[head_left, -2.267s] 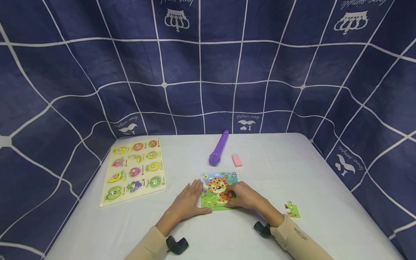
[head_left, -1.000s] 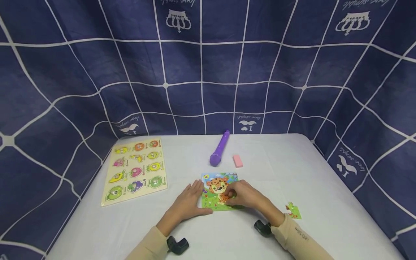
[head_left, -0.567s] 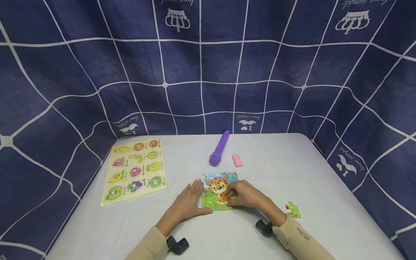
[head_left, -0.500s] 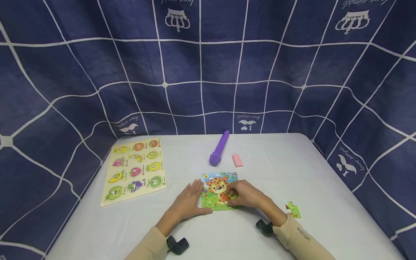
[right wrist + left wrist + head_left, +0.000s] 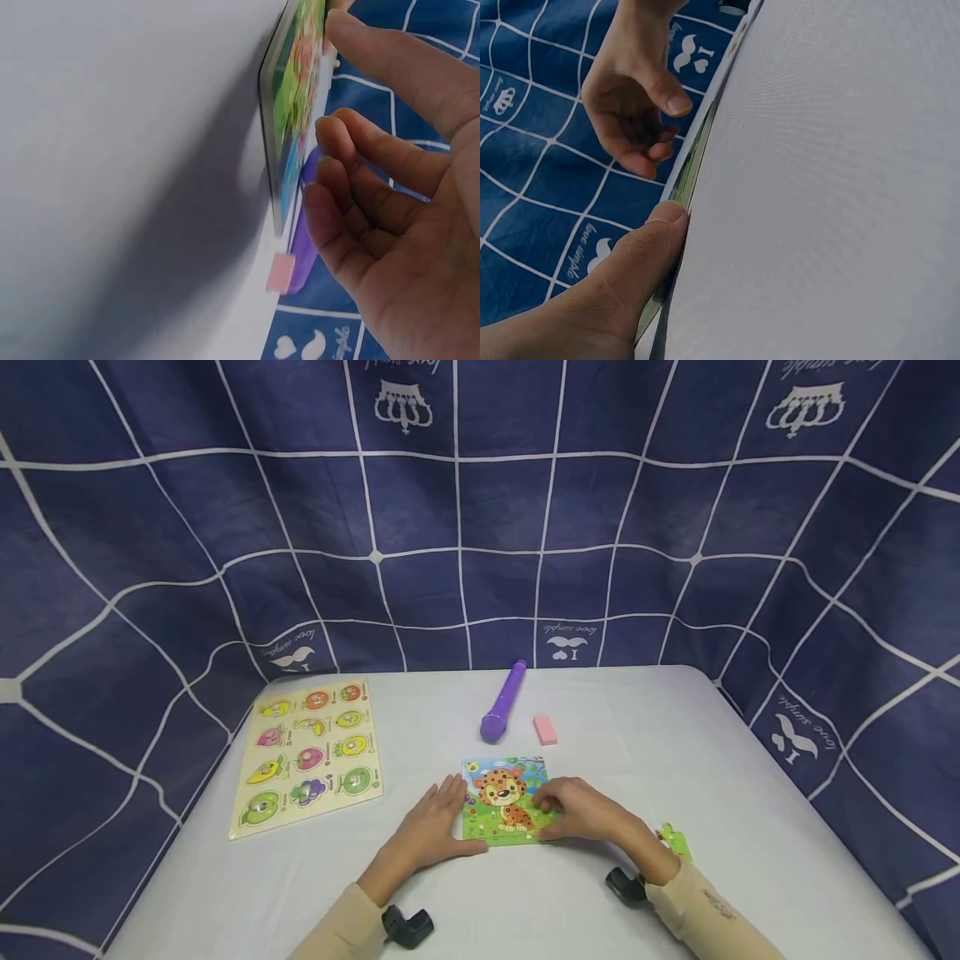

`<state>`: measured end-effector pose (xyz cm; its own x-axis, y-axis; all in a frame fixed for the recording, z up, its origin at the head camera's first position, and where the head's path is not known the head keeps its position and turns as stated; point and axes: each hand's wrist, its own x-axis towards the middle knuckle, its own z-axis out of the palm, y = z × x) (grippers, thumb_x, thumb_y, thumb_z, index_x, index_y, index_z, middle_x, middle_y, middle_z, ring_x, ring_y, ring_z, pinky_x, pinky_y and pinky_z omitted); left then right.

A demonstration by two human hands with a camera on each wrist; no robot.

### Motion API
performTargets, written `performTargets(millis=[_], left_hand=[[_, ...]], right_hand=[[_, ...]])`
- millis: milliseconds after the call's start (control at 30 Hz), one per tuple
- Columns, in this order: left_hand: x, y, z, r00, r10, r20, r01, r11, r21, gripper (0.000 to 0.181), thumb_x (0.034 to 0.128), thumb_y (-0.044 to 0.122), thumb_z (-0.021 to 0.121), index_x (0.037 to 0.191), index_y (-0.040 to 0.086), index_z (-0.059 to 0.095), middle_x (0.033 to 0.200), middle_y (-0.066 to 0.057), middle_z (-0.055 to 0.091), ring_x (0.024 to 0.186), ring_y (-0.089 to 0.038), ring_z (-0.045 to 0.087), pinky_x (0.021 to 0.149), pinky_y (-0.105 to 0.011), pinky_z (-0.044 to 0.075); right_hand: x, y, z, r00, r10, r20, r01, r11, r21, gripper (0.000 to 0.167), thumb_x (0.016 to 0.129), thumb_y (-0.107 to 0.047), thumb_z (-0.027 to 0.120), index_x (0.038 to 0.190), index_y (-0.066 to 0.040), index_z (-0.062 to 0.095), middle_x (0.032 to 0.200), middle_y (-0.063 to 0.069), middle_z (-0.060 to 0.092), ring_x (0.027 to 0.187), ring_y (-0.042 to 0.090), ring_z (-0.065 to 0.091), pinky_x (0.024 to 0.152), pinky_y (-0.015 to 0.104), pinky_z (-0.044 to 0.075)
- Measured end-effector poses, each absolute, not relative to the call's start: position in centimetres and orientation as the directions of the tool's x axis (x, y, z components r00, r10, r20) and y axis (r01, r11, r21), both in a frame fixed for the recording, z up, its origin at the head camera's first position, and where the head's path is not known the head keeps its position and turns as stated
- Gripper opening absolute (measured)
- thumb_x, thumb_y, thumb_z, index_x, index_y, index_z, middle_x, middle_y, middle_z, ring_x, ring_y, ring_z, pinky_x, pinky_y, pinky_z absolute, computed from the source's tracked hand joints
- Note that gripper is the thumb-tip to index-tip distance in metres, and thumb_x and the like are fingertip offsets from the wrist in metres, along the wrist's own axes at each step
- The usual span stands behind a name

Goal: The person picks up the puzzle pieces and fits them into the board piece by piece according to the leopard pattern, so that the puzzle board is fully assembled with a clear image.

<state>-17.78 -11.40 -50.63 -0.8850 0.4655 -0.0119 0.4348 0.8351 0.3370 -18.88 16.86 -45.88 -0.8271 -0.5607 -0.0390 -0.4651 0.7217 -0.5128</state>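
A square jigsaw puzzle (image 5: 504, 814) with a leopard cub on green grass lies flat at the table's middle. Along its left side rests my left hand (image 5: 431, 827), fingers straight and thumb stretched along the near edge; the left wrist view shows that thumb touching the edge. My right hand (image 5: 585, 812) hovers over the puzzle's right edge. Its fingers are loosely curled and the thumb stands apart, with nothing seen between them in the right wrist view. A loose green jigsaw piece (image 5: 678, 842) lies to the right, partly hidden by my right forearm.
A purple toy microphone (image 5: 502, 703) and a pink block (image 5: 545, 730) lie beyond the puzzle. At the left is a wooden fruit puzzle board (image 5: 341, 768). A dark blue grid-patterned cloth (image 5: 510, 502) hangs behind the white table (image 5: 517, 902).
My right hand has drawn back to the right from the puzzle's lower right part, uncovering more of the picture. My right forearm now covers part of the loose piece. My left hand stays put.
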Motion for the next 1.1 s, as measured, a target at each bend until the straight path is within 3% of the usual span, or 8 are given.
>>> performTargets(millis=[567, 867, 1100], left_hand=[[-17.8, -11.3, -50.6, -0.884, 0.468, -0.002, 0.44, 0.833, 0.336, 0.113, 0.0757, 0.079, 0.057, 0.151, 0.0, 0.029, 0.16, -0.015, 0.025, 0.15, -0.028, 0.023, 0.124, -0.045, 0.021], [-17.7, -11.3, -50.5, -0.884, 0.468, -0.004, 0.44, 0.835, 0.331, 0.112, 0.0758, 0.078, 0.058, 0.151, 0.0, 0.029, 0.16, -0.016, 0.025, 0.15, -0.029, 0.024, 0.124, -0.045, 0.022], [-17.7, -11.3, -50.2, -0.883, 0.469, -0.013, 0.438, 0.834, 0.335, 0.112, 0.0764, 0.078, 0.057, 0.151, 0.0, 0.029, 0.161, -0.017, 0.024, 0.15, -0.029, 0.023, 0.124, -0.046, 0.021]], right_hand=[[-18.7, 24.9, -46.0, -0.922, -0.372, -0.104, -0.267, 0.808, -0.525, 0.052, 0.065, -0.026, 0.09, 0.109, -0.01, 0.069, 0.089, -0.008, 0.061, 0.083, 0.011, 0.053, 0.069, 0.021, 0.046], [-17.4, 29.3, -45.3, -0.93, -0.354, -0.1, -0.255, 0.817, -0.518, 0.051, 0.069, -0.03, 0.088, 0.11, -0.007, 0.067, 0.091, -0.004, 0.062, 0.082, 0.01, 0.052, 0.069, 0.023, 0.047], [-16.1, 31.6, -45.3, -0.934, -0.321, -0.156, -0.2, 0.833, -0.516, 0.056, 0.065, -0.03, 0.089, 0.11, -0.006, 0.067, 0.093, -0.004, 0.062, 0.083, 0.008, 0.052, 0.069, 0.023, 0.048]])
